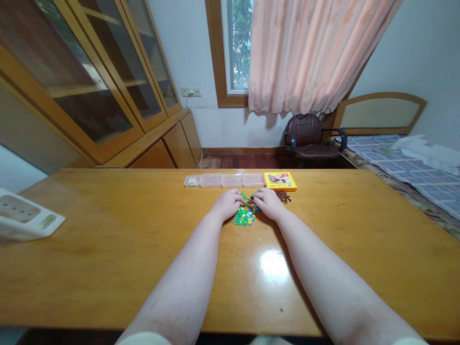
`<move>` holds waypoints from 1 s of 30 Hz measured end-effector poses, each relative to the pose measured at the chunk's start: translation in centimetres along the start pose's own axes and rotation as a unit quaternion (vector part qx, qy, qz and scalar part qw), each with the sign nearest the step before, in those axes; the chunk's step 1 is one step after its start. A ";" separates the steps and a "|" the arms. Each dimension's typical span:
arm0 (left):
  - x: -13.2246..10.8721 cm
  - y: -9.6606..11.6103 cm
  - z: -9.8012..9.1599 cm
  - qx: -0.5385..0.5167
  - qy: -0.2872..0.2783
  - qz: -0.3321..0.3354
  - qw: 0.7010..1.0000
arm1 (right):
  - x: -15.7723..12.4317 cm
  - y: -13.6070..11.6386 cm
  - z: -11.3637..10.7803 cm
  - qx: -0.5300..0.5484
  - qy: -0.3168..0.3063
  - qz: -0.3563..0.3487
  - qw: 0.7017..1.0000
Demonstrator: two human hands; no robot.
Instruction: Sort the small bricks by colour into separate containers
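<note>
Both my hands rest on a wooden table (108, 230), on either side of a small heap of tiny green, yellow and blue pieces (245, 218). My left hand (228, 203) lies knuckles up with its fingers curled down onto the heap's left edge. My right hand (266, 201) is curled the same way on the heap's right edge, fingertips meeting the left hand's over the pieces. What the fingers pinch, if anything, is hidden. A few small brown pieces (283, 197) lie just right of my right hand.
A clear plastic compartment box (224, 180) and a yellow box (280, 181) lie behind the hands. A white packet (25, 221) sits at the table's left edge. Beyond are a glass-door cabinet (108, 86), a brown chair (309, 139), a bed (413, 167) and a curtained window.
</note>
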State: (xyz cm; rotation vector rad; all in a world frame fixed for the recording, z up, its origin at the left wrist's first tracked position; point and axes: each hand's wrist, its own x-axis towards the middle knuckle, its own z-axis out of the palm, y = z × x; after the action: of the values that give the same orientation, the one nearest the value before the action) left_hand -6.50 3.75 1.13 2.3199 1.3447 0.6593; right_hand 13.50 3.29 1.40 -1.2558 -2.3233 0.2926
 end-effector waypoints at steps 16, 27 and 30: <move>0.0 -0.2 0.5 0.013 -0.035 0.014 0.999 | 0.0 0.6 0.3 -0.027 0.045 0.074 0.996; 0.0 -0.4 0.5 0.049 -0.016 -0.014 0.999 | 0.0 0.5 0.5 0.059 0.032 0.007 0.998; 0.0 -0.4 0.5 0.053 -0.006 -0.024 0.998 | 0.1 0.6 0.7 0.061 0.019 0.006 0.998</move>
State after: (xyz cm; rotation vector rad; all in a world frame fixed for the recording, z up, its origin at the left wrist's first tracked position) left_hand -6.49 3.88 0.47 2.3613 1.4580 0.5720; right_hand 13.53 3.71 0.55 -1.2049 -2.2306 0.4052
